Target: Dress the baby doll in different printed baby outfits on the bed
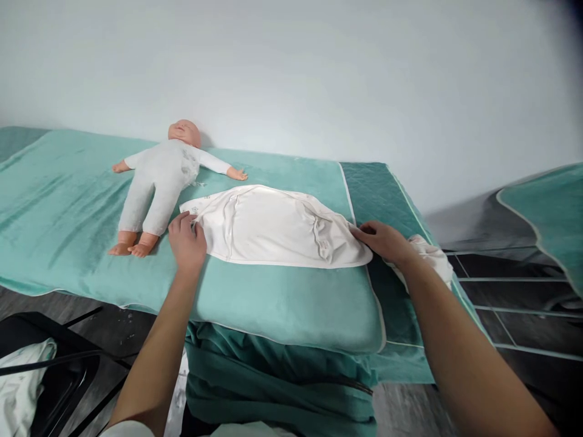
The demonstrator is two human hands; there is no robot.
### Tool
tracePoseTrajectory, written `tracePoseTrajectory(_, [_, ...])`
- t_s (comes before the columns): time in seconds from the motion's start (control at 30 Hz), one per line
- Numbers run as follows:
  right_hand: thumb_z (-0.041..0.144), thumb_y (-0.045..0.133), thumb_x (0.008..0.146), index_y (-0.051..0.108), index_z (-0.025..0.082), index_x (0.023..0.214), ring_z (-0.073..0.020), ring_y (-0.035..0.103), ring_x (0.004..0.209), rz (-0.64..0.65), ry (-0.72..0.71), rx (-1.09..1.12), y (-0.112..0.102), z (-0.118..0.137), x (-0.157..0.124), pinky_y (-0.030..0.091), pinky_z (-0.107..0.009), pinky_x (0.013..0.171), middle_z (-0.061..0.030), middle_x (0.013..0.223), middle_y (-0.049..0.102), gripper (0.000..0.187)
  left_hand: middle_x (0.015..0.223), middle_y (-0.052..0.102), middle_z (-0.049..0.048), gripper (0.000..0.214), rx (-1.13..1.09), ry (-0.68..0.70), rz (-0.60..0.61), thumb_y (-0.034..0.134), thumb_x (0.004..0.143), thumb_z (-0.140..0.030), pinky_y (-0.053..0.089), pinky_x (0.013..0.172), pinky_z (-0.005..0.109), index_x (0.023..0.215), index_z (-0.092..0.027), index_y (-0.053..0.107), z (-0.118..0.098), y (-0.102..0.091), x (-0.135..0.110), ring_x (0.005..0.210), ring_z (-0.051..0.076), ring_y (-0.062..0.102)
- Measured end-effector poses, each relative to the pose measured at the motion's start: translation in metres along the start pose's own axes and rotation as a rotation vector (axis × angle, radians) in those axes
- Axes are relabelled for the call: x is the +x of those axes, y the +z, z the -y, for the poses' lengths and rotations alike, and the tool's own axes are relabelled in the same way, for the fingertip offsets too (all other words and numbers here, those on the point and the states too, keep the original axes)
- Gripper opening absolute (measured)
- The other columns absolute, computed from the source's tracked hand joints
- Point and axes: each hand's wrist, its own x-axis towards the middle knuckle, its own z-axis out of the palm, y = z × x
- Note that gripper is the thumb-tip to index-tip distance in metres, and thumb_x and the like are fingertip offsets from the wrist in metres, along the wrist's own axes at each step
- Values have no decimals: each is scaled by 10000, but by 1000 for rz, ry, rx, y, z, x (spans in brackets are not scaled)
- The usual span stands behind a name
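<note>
A white baby garment with stitched seams lies stretched lengthwise on the light green cover. Its right part has puckered, gathered folds, and its left end carries a faint print. My left hand is closed at the left end, thumb and fingers bent on the fabric's edge. At the other end my right hand pinches the garment's right tip between thumb and fingers. To the left a baby doll in a white suit lies on its back, arms spread, its bare feet close to my left hand.
The light green cover lies over a darker green bed against a white wall. A crumpled white cloth is beyond my right wrist. A metal rack stands right, a black chair with white fabric at lower left.
</note>
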Motion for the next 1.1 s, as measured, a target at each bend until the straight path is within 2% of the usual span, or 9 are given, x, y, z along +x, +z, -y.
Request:
tracePoseTrajectory(0.13, [656, 594, 819, 687, 222, 815, -268, 643, 772, 19, -36, 54, 1, 1, -6, 420, -356, 676, -65, 795, 713, 445, 1238, 715, 130, 213, 33, 240, 95, 524, 989, -234, 459, 1065, 494, 1128, -197, 681, -16, -6, -8, 1230, 308, 616])
tracePoseTrajectory(0.27, [627, 628, 813, 625, 236, 758, -259, 587, 739, -207, 35, 149, 4, 0, -5, 411, -384, 695, -88, 765, 674, 396, 1159, 737, 96, 183, -36, 497, 296, 545, 997, -236, 493, 961, 439, 1101, -218, 695, -34, -19, -23, 1119, 272, 652])
tracePoseTrajectory(0.37, [539, 646, 834, 585, 253, 773, -258, 553, 776, -332, 19, 197, 4, -1, 4, 404, -403, 735, -102, 809, 659, 299, 1233, 724, 79, 128, -140, 614, 470, 576, 997, -259, 490, 990, 430, 1032, -229, 695, -46, -28, -33, 1199, 257, 635])
tracePoseTrajectory(0.47, [446, 634, 853, 557, 264, 805, -240, 520, 777, -460, 29, 258, 1, -2, 20, 394, -403, 750, -74, 798, 610, 204, 1287, 718, 68, 118, -175, 633, 590, 595, 1001, -291, 472, 1039, 444, 947, -223, 676, -53, -32, -39, 1265, 253, 618])
tracePoseTrajectory(0.63, [325, 608, 874, 526, 267, 818, -204, 445, 724, -580, 53, 284, -4, 0, 57, 368, -408, 766, -17, 739, 511, 115, 1275, 730, 61, 173, -195, 571, 608, 608, 1003, -307, 472, 1029, 443, 861, -212, 635, -55, -31, -38, 1263, 246, 628])
tracePoseTrajectory(0.8, [259, 597, 868, 528, 251, 840, -241, 521, 874, -672, -40, 214, 10, 3, 79, 406, -434, 855, -105, 918, 628, 75, 1268, 731, 61, 184, -207, 557, 597, 611, 1001, -291, 475, 1016, 438, 837, -208, 606, -55, -29, -37, 1247, 238, 635])
tracePoseTrajectory(0.9, [270, 622, 880, 583, 233, 934, -290, 552, 1130, -677, -206, 180, 27, 17, 59, 408, -454, 1004, -160, 1119, 667, 76, 1257, 736, 65, 199, -201, 542, 597, 610, 999, -287, 479, 1002, 436, 815, -211, 594, -55, -28, -37, 1239, 239, 641])
tracePoseTrajectory(1.0, [331, 579, 969, 616, 224, 991, -286, 603, 1074, -635, -511, 153, 44, 39, 6, 462, -434, 948, -128, 1066, 690, 115, 1260, 735, 63, 205, -195, 534, 601, 613, 998, -290, 481, 996, 431, 810, -213, 588, -55, -28, -37, 1238, 239, 640])
tracePoseTrajectory(1.1, [289, 517, 1044, 620, 230, 915, -222, 618, 844, -270, -802, 30, 55, 60, -56, 463, -364, 785, -55, 866, 684, 175, 1292, 720, 67, 191, -176, 537, 593, 599, 1010, -295, 481, 998, 431, 838, -211, 596, -54, -27, -37, 1246, 238, 633])
